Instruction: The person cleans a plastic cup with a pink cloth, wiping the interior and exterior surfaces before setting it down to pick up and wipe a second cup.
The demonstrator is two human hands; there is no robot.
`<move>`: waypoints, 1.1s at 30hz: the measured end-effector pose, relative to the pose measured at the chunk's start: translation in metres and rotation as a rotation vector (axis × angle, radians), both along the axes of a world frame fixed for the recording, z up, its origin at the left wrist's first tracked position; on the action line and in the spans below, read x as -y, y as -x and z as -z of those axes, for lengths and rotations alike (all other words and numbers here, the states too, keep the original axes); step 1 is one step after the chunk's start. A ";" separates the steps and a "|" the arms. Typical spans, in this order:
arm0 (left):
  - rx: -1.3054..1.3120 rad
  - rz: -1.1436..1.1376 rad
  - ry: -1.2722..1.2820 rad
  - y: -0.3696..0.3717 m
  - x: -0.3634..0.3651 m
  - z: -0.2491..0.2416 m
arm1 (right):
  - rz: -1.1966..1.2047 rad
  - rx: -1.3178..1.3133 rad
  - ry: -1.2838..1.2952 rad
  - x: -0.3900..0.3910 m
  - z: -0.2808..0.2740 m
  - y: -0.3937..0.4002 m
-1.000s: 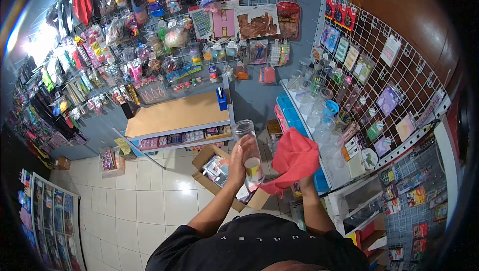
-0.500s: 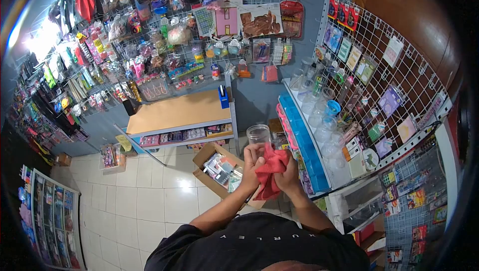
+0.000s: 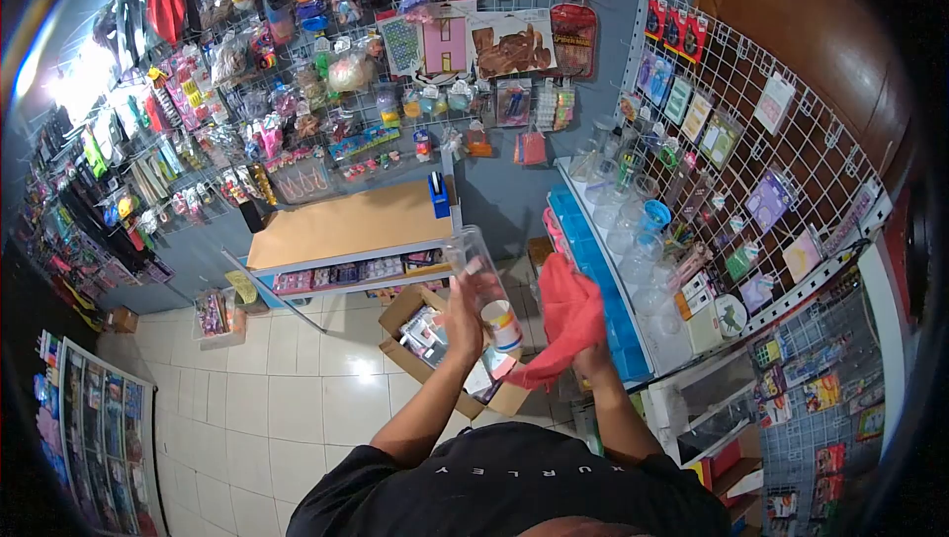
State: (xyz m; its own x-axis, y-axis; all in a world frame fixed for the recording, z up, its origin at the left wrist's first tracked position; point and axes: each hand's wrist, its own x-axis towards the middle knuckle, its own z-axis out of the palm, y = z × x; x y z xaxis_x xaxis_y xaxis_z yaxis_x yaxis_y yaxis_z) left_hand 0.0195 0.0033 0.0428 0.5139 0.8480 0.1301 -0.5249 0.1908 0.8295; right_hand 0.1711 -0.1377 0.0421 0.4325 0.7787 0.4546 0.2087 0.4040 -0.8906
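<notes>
My left hand [image 3: 462,322] is closed around the side of a clear plastic jar [image 3: 478,266]. The jar tilts, its upper end leaning left, and a white, yellow and blue band shows at its lower end. To the right, my right hand [image 3: 591,361] grips a red cloth [image 3: 571,312], which hangs spread out and covers most of the fingers. Cloth and jar are apart. Below both hands, an open cardboard box [image 3: 403,341] on the floor holds assorted packaged goods.
Right of me, clear jars [image 3: 633,231] and cups line a white shelf with blue trays [image 3: 598,285] along its side. A wooden-topped table [image 3: 341,226] carries a blue tape dispenser [image 3: 439,196]. Packaged goods hang on wall grids [image 3: 761,142].
The red cloth has come away from the jar and moved right with my right hand, opening out. My left hand has shifted left, and the jar is now tilted.
</notes>
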 end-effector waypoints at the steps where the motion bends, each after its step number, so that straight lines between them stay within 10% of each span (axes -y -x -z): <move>1: -0.019 0.017 -0.022 -0.002 0.007 -0.003 | -0.024 0.106 -0.009 -0.006 0.009 0.004; 13: 0.051 -0.015 -0.052 -0.014 0.049 -0.008 | 0.289 0.454 0.276 -0.007 -0.005 0.044; 28: -0.009 -0.005 0.069 0.001 0.012 0.009 | 0.086 0.071 -0.035 -0.017 0.011 0.010; 33: -0.262 0.018 -0.262 -0.008 0.048 0.001 | 0.158 0.342 0.047 -0.014 0.020 0.047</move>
